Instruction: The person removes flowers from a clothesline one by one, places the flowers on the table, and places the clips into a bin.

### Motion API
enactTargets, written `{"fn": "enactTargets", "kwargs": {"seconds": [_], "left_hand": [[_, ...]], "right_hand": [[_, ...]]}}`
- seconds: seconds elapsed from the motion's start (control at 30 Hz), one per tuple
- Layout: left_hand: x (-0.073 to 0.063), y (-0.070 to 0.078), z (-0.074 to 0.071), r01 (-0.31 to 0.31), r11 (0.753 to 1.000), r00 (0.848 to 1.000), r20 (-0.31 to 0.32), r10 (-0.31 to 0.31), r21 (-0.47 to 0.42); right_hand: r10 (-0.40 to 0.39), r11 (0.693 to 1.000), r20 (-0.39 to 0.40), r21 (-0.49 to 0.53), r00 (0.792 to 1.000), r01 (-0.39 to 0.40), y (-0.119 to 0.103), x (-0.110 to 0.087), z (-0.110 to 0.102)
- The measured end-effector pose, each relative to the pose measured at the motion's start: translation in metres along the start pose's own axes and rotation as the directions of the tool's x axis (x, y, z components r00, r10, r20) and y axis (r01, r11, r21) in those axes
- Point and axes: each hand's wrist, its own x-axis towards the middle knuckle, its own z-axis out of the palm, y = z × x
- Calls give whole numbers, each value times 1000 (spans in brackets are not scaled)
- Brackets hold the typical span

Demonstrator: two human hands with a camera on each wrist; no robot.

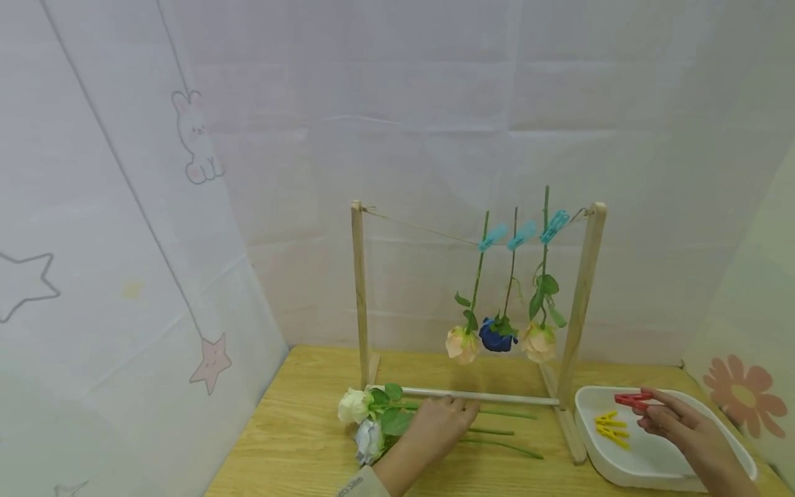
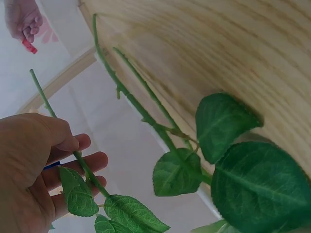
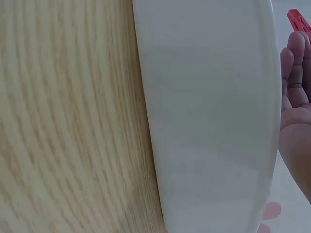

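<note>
My left hand (image 1: 439,428) is over the flowers lying on the table. In the left wrist view its thumb and fingers pinch a green rose stem (image 2: 86,169) with leaves. A white rose (image 1: 354,406) and a pale bluish rose (image 1: 369,442) lie left of that hand; which bloom belongs to the pinched stem cannot be told. Other stems (image 1: 509,452) stick out to its right. Above the white tray (image 1: 667,482), my right hand (image 1: 689,428) holds a red clothespin (image 1: 632,399) by the fingertips. Yellow clothespins (image 1: 611,429) lie in the tray.
Behind the hands stands a wooden frame (image 1: 580,304) with a string (image 1: 422,228) across its top. Two peach roses (image 1: 462,345) and a dark blue rose (image 1: 497,337) hang head down from it by blue clothespins (image 1: 522,235). A rod (image 1: 515,398) joins the frame's feet.
</note>
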Motion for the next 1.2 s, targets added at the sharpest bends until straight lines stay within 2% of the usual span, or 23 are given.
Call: {"fn": "enactTargets", "kwargs": {"seconds": [0.2,0.33,0.43,0.63,0.87,1.1,1.2], "left_hand": [[0,8,13,-5,998,1000,16,4,57],[2,12,19,-8,999,999,43,7,36],[3,14,25,-11,1000,999,38,10,20],[3,17,33,-11,1000,1000,22,11,6],[3,20,39,10,1000,999,35,-11,4],[3,24,42,12,999,1000,21,-13,37],[2,26,43,9,998,1000,-1,-9,66]], "right_hand": [[54,997,3,-62,999,-54,6,2,-7],[133,988,0,-77,991,-133,9,5,-11],[153,984,9,-97,988,-151,11,7,-14],[160,978,54,-144,986,-151,12,12,-18],[43,993,145,-113,988,-27,20,16,-21],[96,989,146,-121,985,-79,22,16,-23],[76,992,157,-115,985,-58,22,17,-23]]}}
